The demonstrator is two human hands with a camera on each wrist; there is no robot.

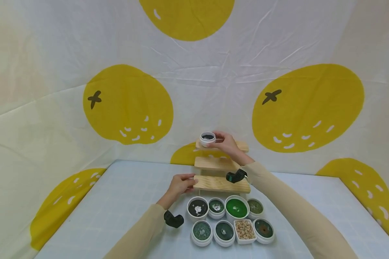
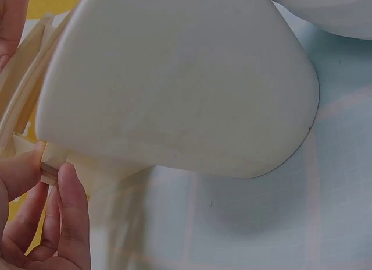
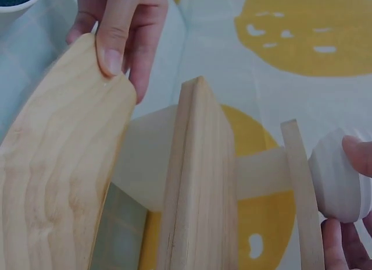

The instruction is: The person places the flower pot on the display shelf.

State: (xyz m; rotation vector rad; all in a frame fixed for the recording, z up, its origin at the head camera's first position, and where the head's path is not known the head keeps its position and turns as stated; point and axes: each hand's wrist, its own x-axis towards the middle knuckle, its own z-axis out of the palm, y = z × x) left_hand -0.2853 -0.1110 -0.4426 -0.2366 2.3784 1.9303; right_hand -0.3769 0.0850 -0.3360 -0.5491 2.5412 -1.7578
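Observation:
A small white bowl (image 1: 208, 139) with dark contents is at the left end of the top tier of a wooden three-tier stand (image 1: 222, 184). My right hand (image 1: 226, 143) grips this bowl from its right side. In the right wrist view the bowl (image 3: 338, 177) is against the top board, with fingers around it; whether its full weight rests there I cannot tell. My left hand (image 1: 180, 184) pinches the left end of the lowest board between thumb and fingers. That board end also shows in the left wrist view, between the thumb and fingers (image 2: 72, 217).
Several white bowls of green and dark contents stand in two rows before the stand, among them a bright green one (image 1: 237, 208). A square dish of chopped nuts (image 1: 245, 231) sits in the front row. Behind the table (image 1: 94, 216) hangs a fruit-print cloth (image 1: 214, 97).

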